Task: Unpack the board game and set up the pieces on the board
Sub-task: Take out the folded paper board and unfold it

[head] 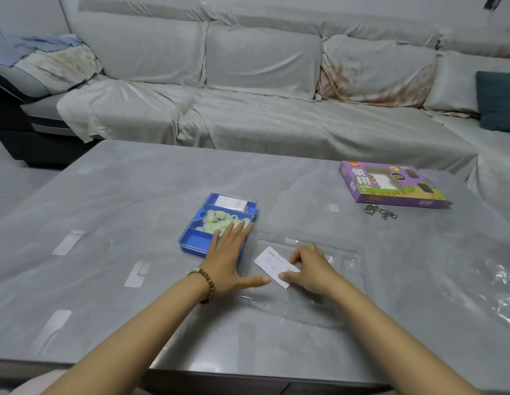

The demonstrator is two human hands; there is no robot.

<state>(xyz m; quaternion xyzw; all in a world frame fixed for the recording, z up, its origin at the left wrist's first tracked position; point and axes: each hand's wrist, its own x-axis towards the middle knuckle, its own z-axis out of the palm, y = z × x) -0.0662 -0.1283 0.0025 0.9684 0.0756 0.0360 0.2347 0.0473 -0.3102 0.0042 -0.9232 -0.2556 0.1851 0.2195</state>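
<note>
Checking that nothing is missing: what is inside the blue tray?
The blue tray holds pale round pieces in its middle compartment and a white packet in the far one. The left hand covers the near right corner, hiding that part.

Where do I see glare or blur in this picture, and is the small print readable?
Head view: soft, even light; pale glare patches on the table; the clear plastic at right glints; the left hand is slightly blurred at the thumb; print on the white card is too small to read.
</note>
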